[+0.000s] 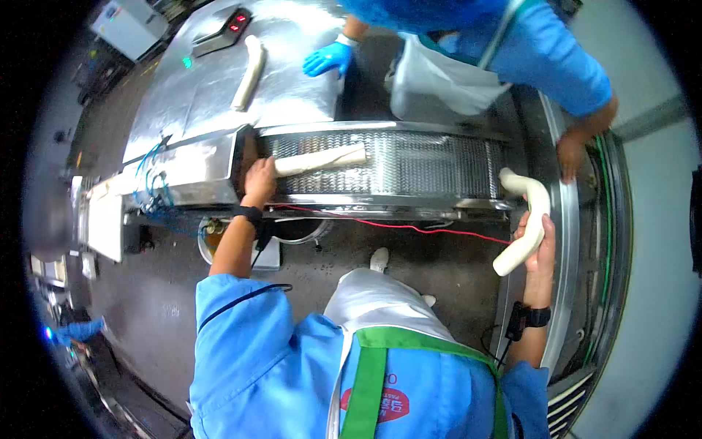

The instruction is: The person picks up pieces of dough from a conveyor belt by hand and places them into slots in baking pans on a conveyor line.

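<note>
A long pale roll, perhaps dough, [322, 159] lies along the metal mesh conveyor [431, 164]. At its left end is my left hand [259, 181], its fingers curled onto that end beside the machine housing. A second pale roll [537, 212], bent into a curve, hangs beyond the conveyor's right end. My right hand [540, 245] holds it from the right and below, fingers wrapped round its lower half. The upper end of this curved roll is near the conveyor's edge.
Across the conveyor stands a co-worker in blue [548, 55], one blue-gloved hand on the steel table [292, 95]. Another pale roll [249, 73] and a scale with red digits [223, 33] are there. A red cord [395, 225] runs along the conveyor's near side.
</note>
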Available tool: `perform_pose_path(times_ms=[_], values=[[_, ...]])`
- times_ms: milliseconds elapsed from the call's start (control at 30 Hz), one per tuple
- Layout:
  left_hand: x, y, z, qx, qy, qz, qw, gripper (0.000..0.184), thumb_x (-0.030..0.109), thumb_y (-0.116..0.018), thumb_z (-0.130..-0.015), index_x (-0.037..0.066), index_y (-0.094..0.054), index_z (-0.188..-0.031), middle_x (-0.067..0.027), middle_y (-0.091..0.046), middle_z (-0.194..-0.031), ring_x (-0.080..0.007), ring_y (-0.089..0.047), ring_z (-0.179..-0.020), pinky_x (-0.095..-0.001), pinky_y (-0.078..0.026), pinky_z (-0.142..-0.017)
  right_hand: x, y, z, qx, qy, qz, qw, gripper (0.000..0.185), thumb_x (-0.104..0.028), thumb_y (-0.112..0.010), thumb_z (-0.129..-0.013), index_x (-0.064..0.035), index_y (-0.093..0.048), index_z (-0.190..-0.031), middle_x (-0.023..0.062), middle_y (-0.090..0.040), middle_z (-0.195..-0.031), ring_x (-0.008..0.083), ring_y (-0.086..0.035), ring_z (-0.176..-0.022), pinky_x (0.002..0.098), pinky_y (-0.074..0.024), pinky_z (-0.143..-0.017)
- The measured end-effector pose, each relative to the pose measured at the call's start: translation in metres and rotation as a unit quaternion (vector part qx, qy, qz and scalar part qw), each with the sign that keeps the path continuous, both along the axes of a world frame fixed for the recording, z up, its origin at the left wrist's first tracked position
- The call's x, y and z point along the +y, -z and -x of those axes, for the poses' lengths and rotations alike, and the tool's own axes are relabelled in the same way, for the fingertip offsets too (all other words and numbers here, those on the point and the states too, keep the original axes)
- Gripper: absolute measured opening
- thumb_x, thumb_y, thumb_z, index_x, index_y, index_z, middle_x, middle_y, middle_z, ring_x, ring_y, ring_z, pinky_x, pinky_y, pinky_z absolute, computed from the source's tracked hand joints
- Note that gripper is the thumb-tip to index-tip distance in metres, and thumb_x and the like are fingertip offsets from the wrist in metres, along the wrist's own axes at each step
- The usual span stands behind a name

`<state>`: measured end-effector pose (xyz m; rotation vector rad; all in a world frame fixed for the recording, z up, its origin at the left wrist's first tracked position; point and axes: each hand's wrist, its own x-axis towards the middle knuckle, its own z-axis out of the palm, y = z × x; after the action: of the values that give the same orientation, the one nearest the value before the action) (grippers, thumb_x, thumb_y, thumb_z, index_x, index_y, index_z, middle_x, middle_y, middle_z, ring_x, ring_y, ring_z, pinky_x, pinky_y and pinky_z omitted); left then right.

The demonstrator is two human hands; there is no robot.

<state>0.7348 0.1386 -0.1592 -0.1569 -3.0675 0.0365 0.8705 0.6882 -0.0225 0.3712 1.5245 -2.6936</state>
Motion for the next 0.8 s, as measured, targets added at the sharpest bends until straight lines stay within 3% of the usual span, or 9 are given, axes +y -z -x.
perform_pose_path(times_ms=[67, 133, 300, 367, 500, 567, 600, 633, 800], values=[[0.01, -0.011, 0.005, -0.073, -0.045, -0.012, 0.996, 0.036, 0.009, -0.058, -0.064, 0.01, -0.045, -0.097, -0.0093, -0.05, -0.093, -0.0279, -0.046, -0.093, -0.0404, -0.035, -0.081, 0.013, -0.007, -0.017, -0.012, 0.034, -0.018, 0.999, 0.044, -0.033, -0.048, -0.077, 0.002, -0.043, -0.103, 0.006, -0.051, -0.069, 0.0129, -0.051, -0.056, 0.0236, -0.0437, -0.049], [0.019, -0.019, 0.006, -0.058, 0.037, 0.044, 0.997, 0.037, 0.011, -0.061, -0.062, 0.01, -0.046, -0.096, -0.0088, -0.05, -0.092, -0.0282, -0.047, -0.089, -0.0397, -0.037, -0.078, 0.013, -0.022, -0.031, 0.003, 0.048, -0.038, 0.998, 0.055, -0.032, -0.046, -0.08, 0.0034, -0.031, -0.119, 0.0042, -0.05, -0.068, 0.01, -0.05, -0.054, 0.0211, -0.0419, -0.048], [0.034, -0.032, 0.019, -0.112, 0.073, -0.004, 0.991, 0.038, 0.014, -0.063, -0.06, 0.007, -0.048, -0.094, -0.0105, -0.05, -0.095, -0.0282, -0.047, -0.09, -0.0367, -0.037, -0.079, 0.023, -0.027, -0.067, 0.009, 0.082, -0.06, 0.995, 0.053, -0.033, -0.045, -0.079, 0.0035, -0.034, -0.117, 0.0047, -0.047, -0.068, 0.0103, -0.045, -0.054, 0.0213, -0.039, -0.049], [0.043, -0.048, 0.02, -0.275, -0.003, -0.228, 0.934, 0.039, 0.014, -0.063, -0.061, 0.003, -0.048, -0.095, -0.0125, -0.049, -0.1, -0.0249, -0.047, -0.092, -0.0317, -0.037, -0.08, 0.022, -0.035, -0.08, 0.019, 0.085, -0.055, 0.995, 0.044, -0.03, -0.047, -0.078, 0.0042, -0.042, -0.105, 0.008, -0.051, -0.068, 0.015, -0.05, -0.055, 0.0249, -0.0426, -0.048], [0.062, -0.059, 0.012, -0.212, 0.049, -0.493, 0.842, 0.045, 0.011, -0.06, -0.067, -0.004, -0.042, -0.106, -0.01, -0.048, -0.1, -0.0187, -0.046, -0.088, -0.0279, -0.038, -0.077, 0.032, -0.018, -0.104, 0.01, 0.101, -0.06, 0.993, 0.038, -0.027, -0.048, -0.076, 0.0054, -0.045, -0.095, 0.0145, -0.055, -0.07, 0.0185, -0.055, -0.055, 0.0287, -0.0472, -0.05], [0.1, -0.11, 0.001, -0.27, 0.048, -0.511, 0.815, 0.049, 0.016, -0.055, -0.073, -0.003, -0.037, -0.114, -0.0112, -0.045, -0.104, -0.0188, -0.046, -0.088, -0.0263, -0.038, -0.077, 0.033, -0.011, -0.11, 0.019, 0.119, -0.032, 0.992, 0.035, -0.023, -0.049, -0.076, 0.0055, -0.044, -0.096, 0.0165, -0.056, -0.073, 0.021, -0.057, -0.06, 0.0307, -0.0491, -0.053], [0.088, -0.095, 0.009, -0.297, 0.061, -0.497, 0.813, 0.062, 0.023, -0.05, -0.078, -0.003, -0.021, -0.126, -0.0159, -0.031, -0.124, -0.0234, -0.036, -0.111, -0.03, -0.028, -0.091, 0.03, -0.012, -0.113, 0.024, 0.131, -0.02, 0.991, 0.038, -0.024, -0.05, -0.076, 0.0063, -0.045, -0.097, 0.0161, -0.056, -0.073, 0.0207, -0.057, -0.059, 0.0306, -0.0487, -0.053], [0.107, -0.117, -0.001, -0.325, 0.05, -0.55, 0.767, 0.063, 0.026, -0.048, -0.079, -0.002, -0.019, -0.127, -0.0149, -0.031, -0.125, -0.0235, -0.036, -0.111, -0.0303, -0.029, -0.09, 0.025, -0.013, -0.112, 0.028, 0.144, -0.009, 0.989, 0.04, -0.025, -0.051, -0.076, 0.007, -0.045, -0.098, 0.0158, -0.056, -0.073, 0.0204, -0.056, -0.059, 0.0304, -0.0484, -0.054], [0.163, -0.141, -0.002, -0.298, 0.1, -0.603, 0.733, 0.062, 0.027, -0.054, -0.074, 0.001, -0.027, -0.123, -0.015, -0.037, -0.113, -0.0235, -0.037, -0.102, -0.0312, -0.033, -0.084, 0.016, -0.021, -0.125, 0.024, 0.234, 0.028, 0.971, 0.037, -0.022, -0.053, -0.076, 0.0057, -0.044, -0.099, 0.0169, -0.056, -0.074, 0.0222, -0.058, -0.062, 0.0325, -0.0505, -0.056]])
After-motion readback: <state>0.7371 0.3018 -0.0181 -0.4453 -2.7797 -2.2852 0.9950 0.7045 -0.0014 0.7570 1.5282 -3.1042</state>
